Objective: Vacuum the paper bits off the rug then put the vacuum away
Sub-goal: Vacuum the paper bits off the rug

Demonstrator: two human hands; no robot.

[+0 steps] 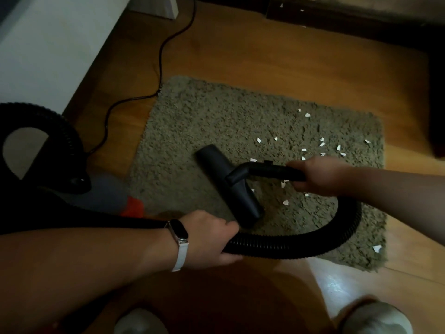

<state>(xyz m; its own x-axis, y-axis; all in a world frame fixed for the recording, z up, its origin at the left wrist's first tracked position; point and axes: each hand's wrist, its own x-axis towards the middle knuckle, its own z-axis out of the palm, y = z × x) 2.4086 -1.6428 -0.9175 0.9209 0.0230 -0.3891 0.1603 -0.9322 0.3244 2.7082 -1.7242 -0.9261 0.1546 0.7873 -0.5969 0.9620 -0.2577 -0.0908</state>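
Head view: right hand (pixel 320 175) grips the nozzle wand (pixel 272 170), left hand (pixel 209 239) grips the hose (pixel 301 245) over the rug (pixel 204 121).

1. I am in a home, in a lived-in room rather than a workplace: a warm wooden plank floor (pixel 240 51) runs under everything.
2. A small shaggy grey-green rug (pixel 192 121) lies on the planks, the kind laid in a bedroom or sitting room.
3. A household vacuum hose (pixel 289 247) and its floor nozzle (pixel 228 184) are on the rug. A black power cord (pixel 160 59) snakes across the floor beside a white surface (pixel 48 44), wall or cabinet side I cannot tell.
4. Dark low furniture (pixel 361 20) borders the far edge.
5. My feet (pixel 375 317) wear pale, soft indoor footwear.
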